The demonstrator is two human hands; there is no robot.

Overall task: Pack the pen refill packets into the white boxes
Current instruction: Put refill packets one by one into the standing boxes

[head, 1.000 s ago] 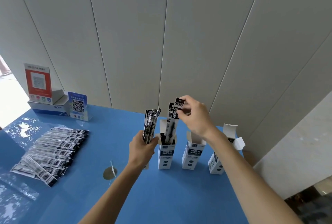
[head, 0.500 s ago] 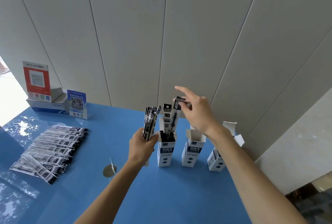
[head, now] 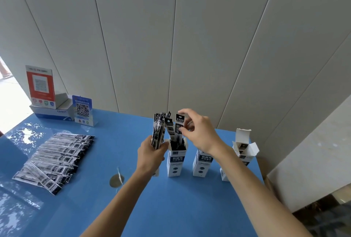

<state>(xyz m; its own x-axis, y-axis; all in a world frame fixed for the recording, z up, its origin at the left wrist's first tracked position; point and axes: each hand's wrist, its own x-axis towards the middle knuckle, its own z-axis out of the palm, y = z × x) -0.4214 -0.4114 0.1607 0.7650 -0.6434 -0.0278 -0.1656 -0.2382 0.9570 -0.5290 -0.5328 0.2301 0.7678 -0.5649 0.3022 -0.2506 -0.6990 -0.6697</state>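
Note:
My left hand (head: 152,156) grips a bundle of black-and-white pen refill packets (head: 158,132), held upright just left of the first white box (head: 175,162). Two packets (head: 176,128) stand in that open box, their tops sticking out. My right hand (head: 200,132) hovers at those tops with fingers spread; the thumb is right beside one packet and nothing is pinched. A second white box (head: 201,162) stands partly behind my right wrist. A third box (head: 245,151) with raised flaps stands at the right. Many more packets (head: 55,157) lie fanned out on the left of the blue table (head: 171,208).
A red QR sign (head: 40,84) on a white carton (head: 51,112) and a blue QR stand (head: 82,109) sit at the back left. A round cable cap (head: 116,180) is set into the table. The table's right edge runs close to the third box; a panelled wall stands behind.
My right hand lowered a packet into the first box and spread its fingers off the packet's top. The left hand keeps its bundle in about the same place.

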